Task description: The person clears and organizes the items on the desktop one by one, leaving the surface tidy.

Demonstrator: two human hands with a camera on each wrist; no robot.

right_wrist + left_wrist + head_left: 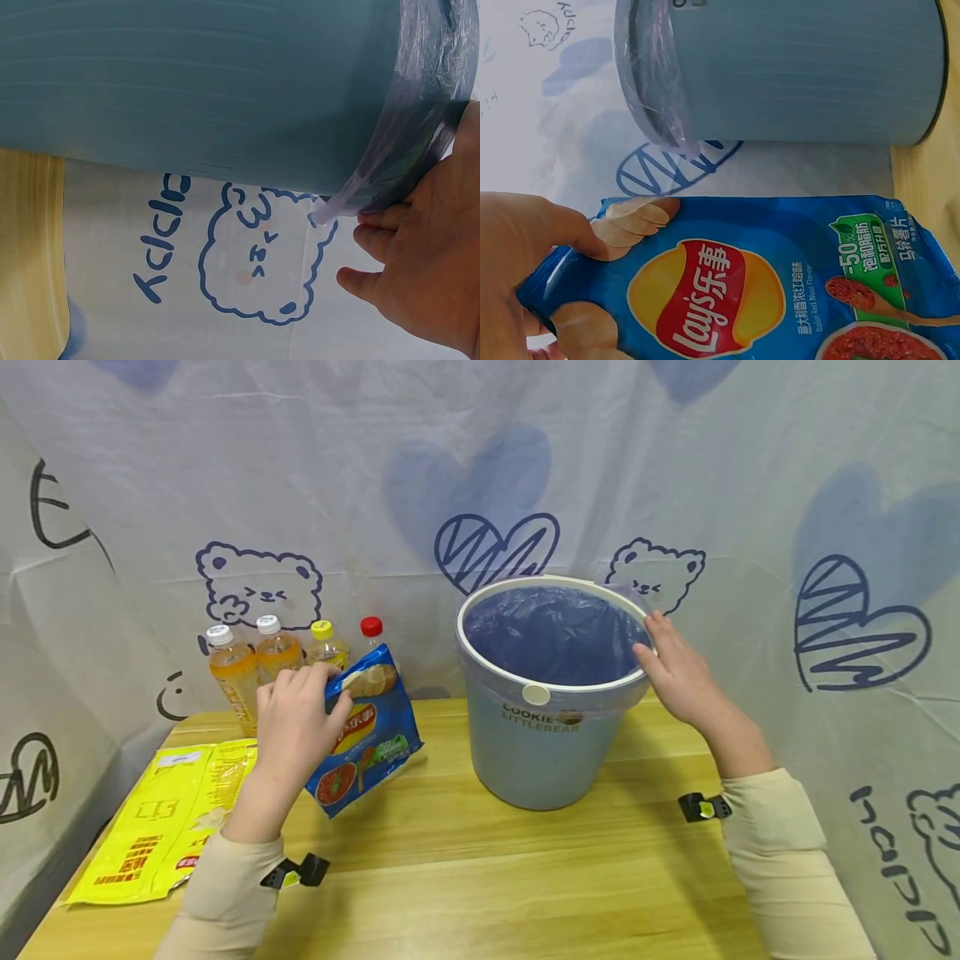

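Observation:
My left hand (298,714) pinches the top edge of a blue bag of Lay's potato chips (378,727), holding it tilted over the left half of the table. In the left wrist view the chip bag (795,285) shows its printed front, with the fingers at one end. At the right, my right hand (686,672) rests on the white rim of a blue-grey trash bin (551,760), thumb lying over the rim. Seen from the right wrist, the hand's fingers (375,244) lie loosely against the liner's outside. A purple plastic liner (555,627) lines the bin and folds over its rim.
Several bottles stand at the back left, among them an orange drink bottle (236,677) and one with a red cap (371,627). A flat yellow package (157,822) lies on the wooden table (510,885) at the left. A printed curtain (337,485) hangs behind.

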